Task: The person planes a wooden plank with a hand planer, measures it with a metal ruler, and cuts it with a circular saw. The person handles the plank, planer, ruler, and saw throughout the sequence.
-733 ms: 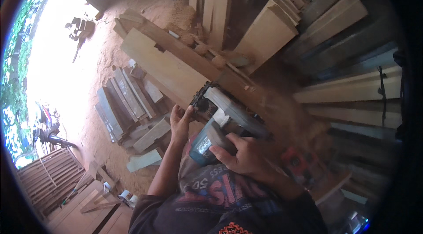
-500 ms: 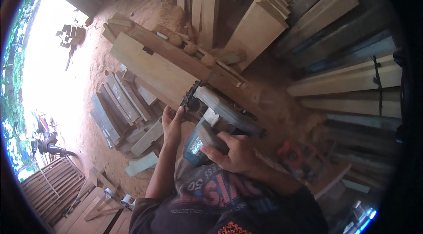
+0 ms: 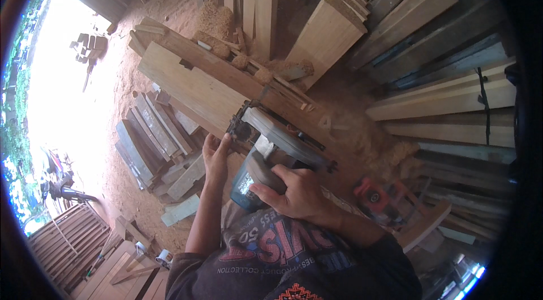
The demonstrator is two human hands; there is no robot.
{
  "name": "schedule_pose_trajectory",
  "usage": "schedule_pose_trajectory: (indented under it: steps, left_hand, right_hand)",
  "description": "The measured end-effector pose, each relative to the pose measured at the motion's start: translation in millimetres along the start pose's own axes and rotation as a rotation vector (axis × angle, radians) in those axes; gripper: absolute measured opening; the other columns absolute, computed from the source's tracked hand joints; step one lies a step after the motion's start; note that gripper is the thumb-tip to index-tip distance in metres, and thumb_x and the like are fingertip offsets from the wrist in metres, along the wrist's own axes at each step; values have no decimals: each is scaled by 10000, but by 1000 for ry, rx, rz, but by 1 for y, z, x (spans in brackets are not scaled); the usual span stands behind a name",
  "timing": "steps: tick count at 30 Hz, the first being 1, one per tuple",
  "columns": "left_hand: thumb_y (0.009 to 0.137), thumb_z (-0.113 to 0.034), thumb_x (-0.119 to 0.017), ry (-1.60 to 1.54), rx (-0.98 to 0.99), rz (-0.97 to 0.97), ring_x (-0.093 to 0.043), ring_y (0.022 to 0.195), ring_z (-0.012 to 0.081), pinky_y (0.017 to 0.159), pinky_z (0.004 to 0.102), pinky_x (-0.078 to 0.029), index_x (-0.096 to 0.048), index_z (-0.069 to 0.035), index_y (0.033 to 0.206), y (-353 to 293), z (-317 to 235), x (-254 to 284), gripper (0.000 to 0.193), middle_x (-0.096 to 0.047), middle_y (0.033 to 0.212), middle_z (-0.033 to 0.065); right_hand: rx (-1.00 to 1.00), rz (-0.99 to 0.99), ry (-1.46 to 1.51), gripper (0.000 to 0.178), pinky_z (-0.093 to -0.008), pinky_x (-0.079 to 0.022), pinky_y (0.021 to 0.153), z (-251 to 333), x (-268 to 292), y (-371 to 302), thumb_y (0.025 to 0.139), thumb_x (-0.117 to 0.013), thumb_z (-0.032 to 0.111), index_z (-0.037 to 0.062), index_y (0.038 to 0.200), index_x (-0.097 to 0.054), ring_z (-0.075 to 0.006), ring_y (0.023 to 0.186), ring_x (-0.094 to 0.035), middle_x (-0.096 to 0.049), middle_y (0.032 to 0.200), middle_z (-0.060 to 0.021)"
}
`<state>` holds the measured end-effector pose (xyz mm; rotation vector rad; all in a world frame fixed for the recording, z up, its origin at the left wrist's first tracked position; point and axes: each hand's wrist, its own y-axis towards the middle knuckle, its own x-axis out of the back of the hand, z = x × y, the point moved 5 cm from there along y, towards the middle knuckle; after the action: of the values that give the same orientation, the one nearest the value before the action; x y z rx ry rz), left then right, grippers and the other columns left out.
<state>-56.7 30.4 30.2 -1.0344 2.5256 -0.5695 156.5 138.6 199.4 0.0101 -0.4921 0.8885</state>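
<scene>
A teal and grey circular saw (image 3: 277, 130) sits at the near end of a thick pale plank (image 3: 198, 82), its dark base resting against the wood. My right hand (image 3: 297, 190) is wrapped round the saw's rear handle, thumb on the near side. At the saw's front left corner, my left hand (image 3: 216, 156) has its thumb against the base, close to the plank's side edge; its other fingers are partly hidden. A dark notch shows in the plank's top face. The blade cannot be seen under the housing.
Beyond the plank runs a long board (image 3: 226, 68) strewn with shavings. Cut timber (image 3: 155, 124) lies stacked on the left. Upright boards (image 3: 266, 17) stand at the back, and long beams (image 3: 447, 93) lean on the right. A red power tool (image 3: 373, 195) rests by my right elbow.
The saw and both hands have shifted slightly forward and left, and the view has moved a little too. My grip on the saw looks the same.
</scene>
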Motion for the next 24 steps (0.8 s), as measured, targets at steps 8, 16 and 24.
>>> schedule_pose_trajectory:
  steps: [8,16,24]
  left_hand:
    - [1098,-166,-674,75,-3,-72,-747,972,161,835,337,-622,-654,-11,1311,2,-3,0,264,-761,1121,88]
    - [1108,-188,-668,55,-19,-64,-739,982,145,838,316,-607,-666,-11,1276,1,-8,-6,244,-760,1134,78]
    - [1111,-243,-676,4,70,30,-709,1131,198,922,370,-603,-516,-44,1524,-10,-11,-10,485,-706,1307,110]
  right_hand:
    - [-6,-10,-70,575,-488,-591,575,8,5,0,986,-774,536,-21,876,-684,-431,659,-758,-698,684,-266]
    - [48,-55,-22,643,-505,-595,583,6,3,0,989,-743,600,-39,927,-702,-442,663,-756,-690,669,-275]
    - [51,-79,-66,612,-493,-588,553,4,1,-2,983,-760,582,-26,931,-708,-430,639,-753,-679,644,-260]
